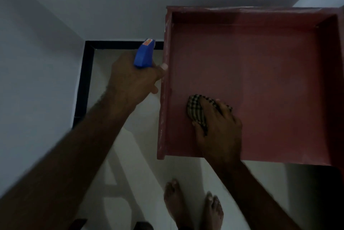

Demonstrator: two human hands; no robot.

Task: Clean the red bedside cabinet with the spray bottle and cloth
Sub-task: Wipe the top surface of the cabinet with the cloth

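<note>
- The cabinet (260,73) fills the right of the view, seen from above: a red top with a raised rim on its left, far and right sides.
- The right hand (221,129) is on the near-left part of that top. Its fingers and thumb are curled round a bunched checked cloth (195,112), which it presses onto the red surface.
- The left hand (130,81) is wrapped round the spray bottle (144,54), held over the floor (130,146) just left of the cabinet's left rim. Only the blue head shows and the body is hidden by the hand. One fingertip lies at the rim. I cannot tell whether a finger is on the trigger.
- Judgement: this is the wiping step, with the bottle kept ready at the side and not aimed at the top.
- Done so far: hard to say. The light is dim, and no wet streaks or spray patches stand out on the top, so how much has been sprayed or wiped cannot be read.
- Likely left: the middle, far and right parts of the top, well apart from the cloth, and the rims. The left rim carries pale scuffs or marks along its length.
- The cabinet's front and sides are out of view, so their state is unknown; they probably need doing too.
- Bare feet (175,203) stand on the floor near the cabinet's near edge.
</note>
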